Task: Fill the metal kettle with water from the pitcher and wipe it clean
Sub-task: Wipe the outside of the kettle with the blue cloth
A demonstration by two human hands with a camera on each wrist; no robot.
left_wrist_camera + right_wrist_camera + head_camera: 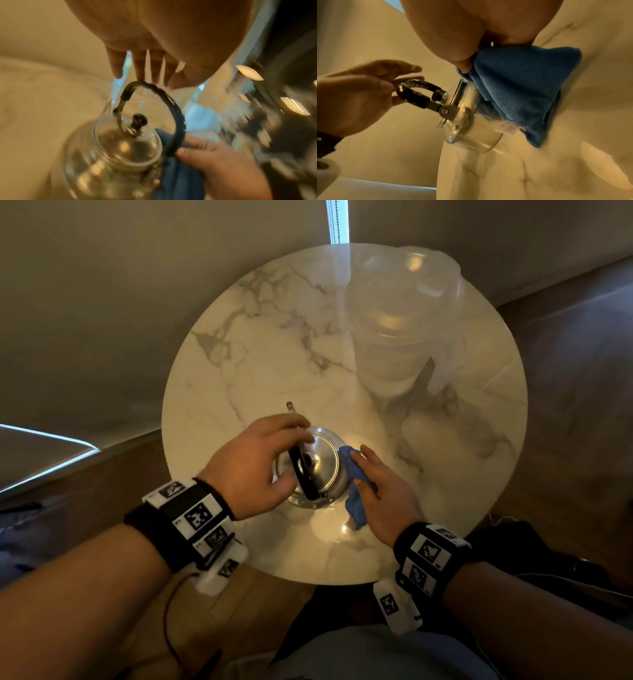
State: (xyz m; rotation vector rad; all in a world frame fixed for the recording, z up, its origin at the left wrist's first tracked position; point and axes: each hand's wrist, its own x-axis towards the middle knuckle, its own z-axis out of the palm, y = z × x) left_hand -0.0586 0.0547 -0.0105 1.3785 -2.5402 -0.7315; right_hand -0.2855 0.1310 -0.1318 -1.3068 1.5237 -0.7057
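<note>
The left hand (260,463) is hovering spread over the kettle (317,470) handle (414,92) on the bench (274,364) — fingers loose — while the right hand (383,498) is pressing a blue cloth (513,86) against its side.

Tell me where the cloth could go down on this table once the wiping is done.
Bare marble table lies left of the clear pitcher, beyond the kettle, and at the right edge. It is crowded at the near middle: left hand at the handle, right hand pressing the blue cloth.
</note>
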